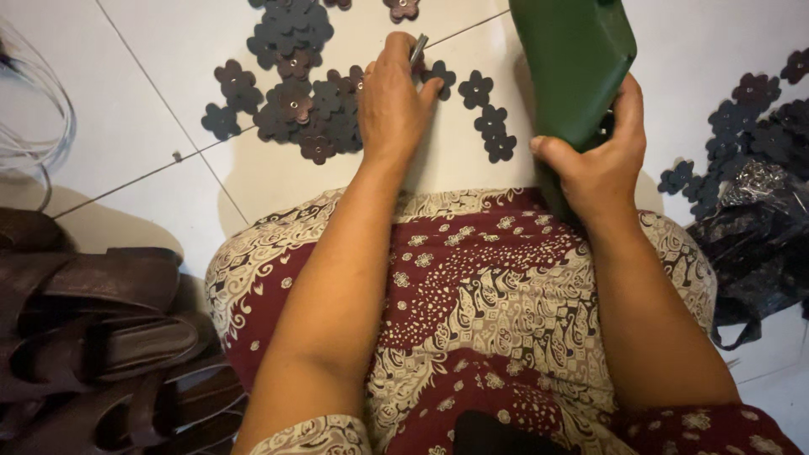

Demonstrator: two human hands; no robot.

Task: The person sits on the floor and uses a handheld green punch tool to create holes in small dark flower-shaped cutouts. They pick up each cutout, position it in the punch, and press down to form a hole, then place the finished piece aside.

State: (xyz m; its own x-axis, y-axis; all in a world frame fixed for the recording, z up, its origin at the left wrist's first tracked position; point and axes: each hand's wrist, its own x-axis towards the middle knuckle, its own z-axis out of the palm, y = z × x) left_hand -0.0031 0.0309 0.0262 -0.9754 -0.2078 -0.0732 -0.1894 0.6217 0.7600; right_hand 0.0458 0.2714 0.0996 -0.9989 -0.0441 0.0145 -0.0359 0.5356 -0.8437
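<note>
The left hand (392, 105) is closed around a small grey metal tool (419, 48), its tip down among the dark flower-shaped leather cut-outs (295, 105) on the white tiled floor (152, 109). The right hand (598, 160) clamps the lower edge of a green leather piece (573, 59), held upright above the patterned maroon skirt (489, 286). For a clean pick, isolate one flower before lifting; the pieces overlap closely. More cut-outs (750, 118) lie right, beside a crumpled black plastic bag (758, 236); brown leather straps (93, 337) are stacked left.
</note>
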